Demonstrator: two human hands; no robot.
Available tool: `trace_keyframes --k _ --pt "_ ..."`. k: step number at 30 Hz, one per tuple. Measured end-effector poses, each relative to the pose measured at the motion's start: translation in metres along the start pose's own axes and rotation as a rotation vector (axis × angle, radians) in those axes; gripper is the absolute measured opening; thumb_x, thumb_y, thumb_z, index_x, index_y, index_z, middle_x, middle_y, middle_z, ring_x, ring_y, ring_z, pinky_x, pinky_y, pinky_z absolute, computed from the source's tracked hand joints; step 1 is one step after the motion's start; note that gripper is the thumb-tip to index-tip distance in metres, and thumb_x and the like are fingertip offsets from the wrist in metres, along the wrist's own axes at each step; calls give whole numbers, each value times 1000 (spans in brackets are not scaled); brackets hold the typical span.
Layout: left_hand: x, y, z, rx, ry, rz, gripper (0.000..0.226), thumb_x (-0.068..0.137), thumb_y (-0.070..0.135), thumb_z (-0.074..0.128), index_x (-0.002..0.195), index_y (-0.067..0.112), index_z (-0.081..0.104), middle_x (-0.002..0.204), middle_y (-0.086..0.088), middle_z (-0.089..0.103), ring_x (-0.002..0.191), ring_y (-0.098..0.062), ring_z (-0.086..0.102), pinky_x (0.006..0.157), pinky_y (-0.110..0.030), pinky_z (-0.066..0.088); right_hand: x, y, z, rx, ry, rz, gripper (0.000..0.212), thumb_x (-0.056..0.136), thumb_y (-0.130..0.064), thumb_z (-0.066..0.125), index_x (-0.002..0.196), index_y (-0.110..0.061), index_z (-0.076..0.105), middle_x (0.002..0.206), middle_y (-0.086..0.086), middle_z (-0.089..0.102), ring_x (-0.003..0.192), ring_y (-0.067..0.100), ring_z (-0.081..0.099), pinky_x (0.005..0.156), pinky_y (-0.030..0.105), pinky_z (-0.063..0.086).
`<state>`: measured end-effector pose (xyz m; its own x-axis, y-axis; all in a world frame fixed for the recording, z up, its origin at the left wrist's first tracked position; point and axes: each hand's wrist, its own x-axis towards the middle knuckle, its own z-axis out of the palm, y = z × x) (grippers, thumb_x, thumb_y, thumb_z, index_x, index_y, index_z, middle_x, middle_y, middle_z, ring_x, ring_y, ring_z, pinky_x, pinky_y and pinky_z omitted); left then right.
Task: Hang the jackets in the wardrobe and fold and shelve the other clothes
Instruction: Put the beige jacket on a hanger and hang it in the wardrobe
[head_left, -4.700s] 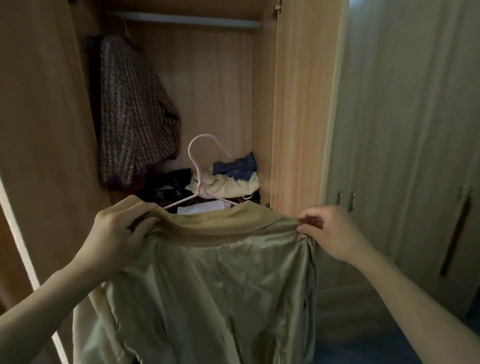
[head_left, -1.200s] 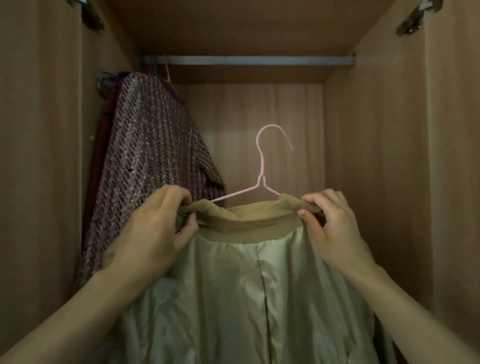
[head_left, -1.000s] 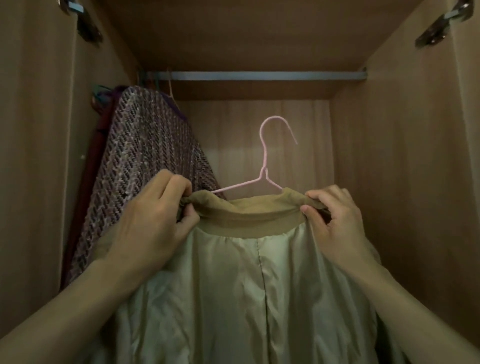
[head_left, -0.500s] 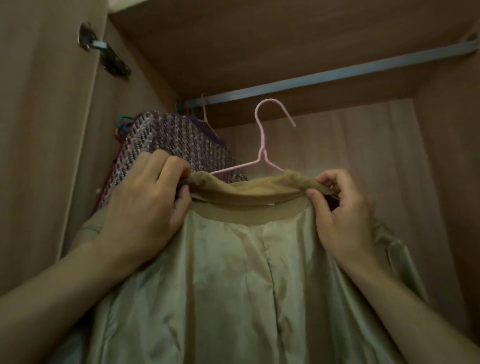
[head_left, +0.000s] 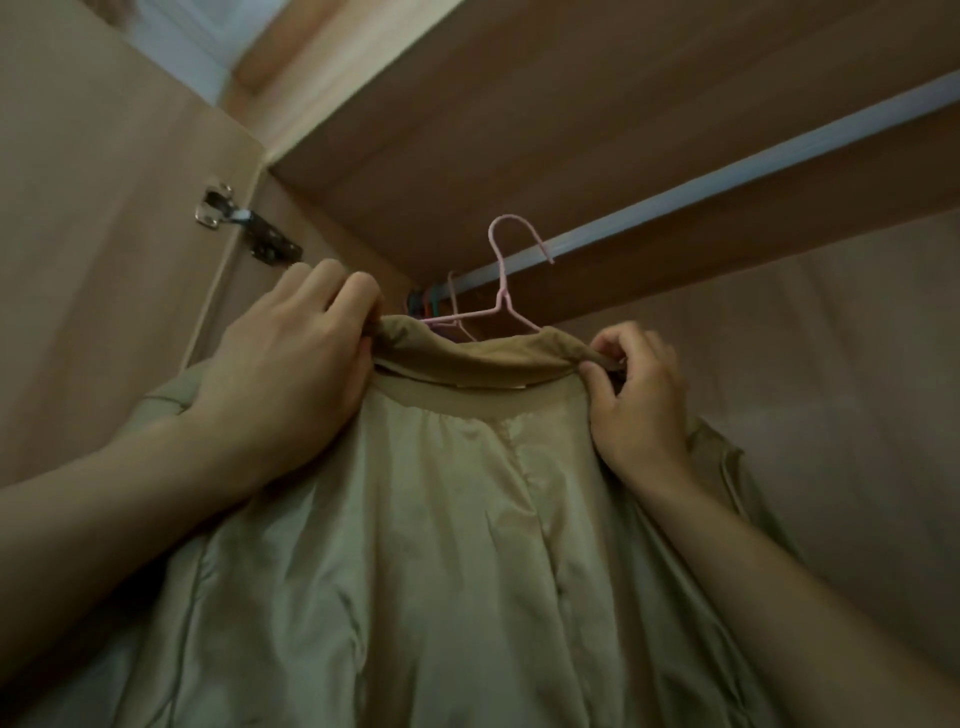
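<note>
Both hands held the jacket (head_left: 467, 545) up inside the wardrobe (head_left: 623, 104), lining toward the camera. The left hand (head_left: 291, 374) gripped the collar's left end, fingers (head_left: 337, 286) curled over it; the right hand (head_left: 639, 395) pinched the right end between thumb and curled fingers. The jacket sat on a pink hanger (head_left: 501, 301), whose hook rose in front of the rail (head_left: 727, 171); whether it had caught the rail could not be told. A hinge (head_left: 244, 228) showed on the left door.

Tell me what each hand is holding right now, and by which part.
Both hold the tan jacket by its collar: the left hand grips the collar's left end, the right hand pinches its right end.
</note>
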<state>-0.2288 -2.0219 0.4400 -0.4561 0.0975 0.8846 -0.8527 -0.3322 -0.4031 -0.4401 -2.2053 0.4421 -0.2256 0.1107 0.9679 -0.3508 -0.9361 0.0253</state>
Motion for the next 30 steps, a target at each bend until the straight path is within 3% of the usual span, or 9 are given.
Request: trace_keyframes --k 5,8,13,18,25,28,30 --pt "27 -30 30 108 37 53 10 91 19 46 94 11 51 91 -9 49 83 -30 47 58 -49 47 39 16 57 30 -12 5 20 91 -17 60 88 -33 49 93 -8 49 97 18 43 84 38 33" --pt "47 -42 48 159 48 65 8 89 12 56 95 11 51 92 -11 51 85 -32 48 57 -49 47 64 27 89 62 -6 55 16 93 -19 58 90 -33 50 97 -7 49 98 15 41 85 35 29" --pt "72 -45 85 174 -5 190 16 87 14 58 95 15 45 90 -8 46 83 -28 45 59 -49 48 82 59 136 128 57 151 13 92 -17 60 90 -29 54 101 -3 53 103 22 48 92 42 39" --pt "82 -49 124 195 -69 176 16 89 14 56 96 18 42 89 -6 44 87 -29 46 58 -47 48 87 86 178 210 86 243 18 88 -16 64 86 -31 55 99 2 60 102 26 53 92 53 44" --pt "61 -46 179 238 -172 186 20 84 7 61 94 17 46 87 -11 50 81 -31 46 58 -41 42 63 135 220 202 48 294 21 84 -15 64 80 -32 52 90 5 62 96 29 56 84 45 48" --pt "41 -38 192 252 -147 202 13 83 10 54 93 13 46 87 -15 49 78 -32 45 57 -41 39 39 147 223 221 76 280 11 89 -17 60 94 -26 59 99 5 62 102 29 52 90 42 44" --pt "29 -32 189 302 -135 164 14 86 19 49 94 8 49 89 -19 48 80 -35 45 63 -49 43 27 145 216 207 30 223 25 94 -25 57 119 -21 58 121 9 56 116 30 45 99 37 35"
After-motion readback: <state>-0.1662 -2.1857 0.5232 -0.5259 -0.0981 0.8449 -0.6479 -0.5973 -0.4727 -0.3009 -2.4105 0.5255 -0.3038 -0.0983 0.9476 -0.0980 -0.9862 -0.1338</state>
